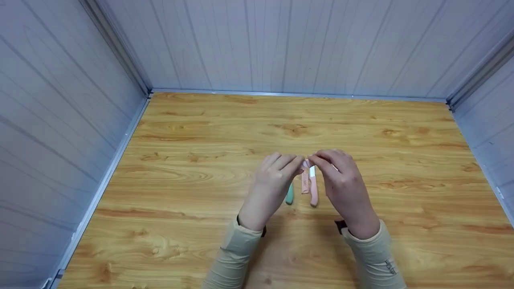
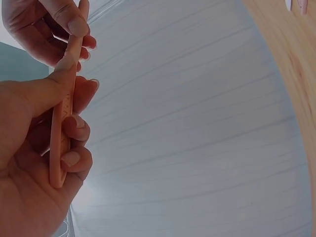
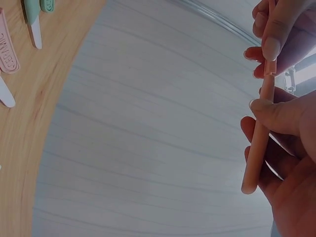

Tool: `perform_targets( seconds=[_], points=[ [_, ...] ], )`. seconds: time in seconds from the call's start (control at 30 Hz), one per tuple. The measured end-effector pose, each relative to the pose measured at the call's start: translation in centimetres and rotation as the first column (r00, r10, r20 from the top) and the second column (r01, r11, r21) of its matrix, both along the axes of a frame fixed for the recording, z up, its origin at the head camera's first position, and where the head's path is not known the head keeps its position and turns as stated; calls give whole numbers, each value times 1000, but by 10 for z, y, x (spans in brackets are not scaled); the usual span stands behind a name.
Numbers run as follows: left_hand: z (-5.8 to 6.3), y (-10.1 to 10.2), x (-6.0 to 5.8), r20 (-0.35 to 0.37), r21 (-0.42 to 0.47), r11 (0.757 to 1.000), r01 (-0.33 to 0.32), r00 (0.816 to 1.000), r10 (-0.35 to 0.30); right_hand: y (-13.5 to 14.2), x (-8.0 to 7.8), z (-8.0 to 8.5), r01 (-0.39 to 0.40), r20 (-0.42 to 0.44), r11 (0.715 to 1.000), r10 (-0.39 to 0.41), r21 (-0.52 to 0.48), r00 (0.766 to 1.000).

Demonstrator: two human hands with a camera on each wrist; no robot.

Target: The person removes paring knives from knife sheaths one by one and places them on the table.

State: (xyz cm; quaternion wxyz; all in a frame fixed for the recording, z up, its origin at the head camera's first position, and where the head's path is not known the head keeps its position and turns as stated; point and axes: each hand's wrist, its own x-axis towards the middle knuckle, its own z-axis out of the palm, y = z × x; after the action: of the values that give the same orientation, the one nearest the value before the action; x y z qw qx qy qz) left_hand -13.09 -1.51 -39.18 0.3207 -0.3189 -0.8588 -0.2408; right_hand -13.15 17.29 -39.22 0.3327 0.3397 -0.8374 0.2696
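Note:
My left hand (image 1: 275, 180) grips an orange knife sheath (image 2: 57, 136) with raised lettering, its fingers curled around it and the thumb pressed along its edge. The right hand (image 1: 341, 182) holds an orange knife by its handle (image 3: 256, 155), thumb on one side and fingers on the other. Handle and sheath stand in one line, the handle's front end right at the sheath's mouth; no blade shows between them. Both hands are raised over the table, fingertips close together. Below them lie a pink knife (image 1: 314, 194) with a white blade and a pink sheath (image 1: 305, 184).
A green knife (image 3: 32, 15) with a white blade lies on the wooden table (image 1: 225, 136), beside a green sheath (image 3: 48, 5). In the head view only its green handle (image 1: 289, 195) shows past the left hand. Pale panel walls (image 1: 265, 48) enclose the back and sides.

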Motion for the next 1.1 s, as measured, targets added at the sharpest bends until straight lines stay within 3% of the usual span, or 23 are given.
perform_targets(
  seconds=[0.37,1.1],
  points=[
    [0,-2,0,20,17,1000,27,999,-27,-1,3,1,19,42,1000,-19,1,999],
    [1,-2,1,49,69,995,67,996,-70,2,6,5,30,26,999,-30,-13,999]
  ],
)
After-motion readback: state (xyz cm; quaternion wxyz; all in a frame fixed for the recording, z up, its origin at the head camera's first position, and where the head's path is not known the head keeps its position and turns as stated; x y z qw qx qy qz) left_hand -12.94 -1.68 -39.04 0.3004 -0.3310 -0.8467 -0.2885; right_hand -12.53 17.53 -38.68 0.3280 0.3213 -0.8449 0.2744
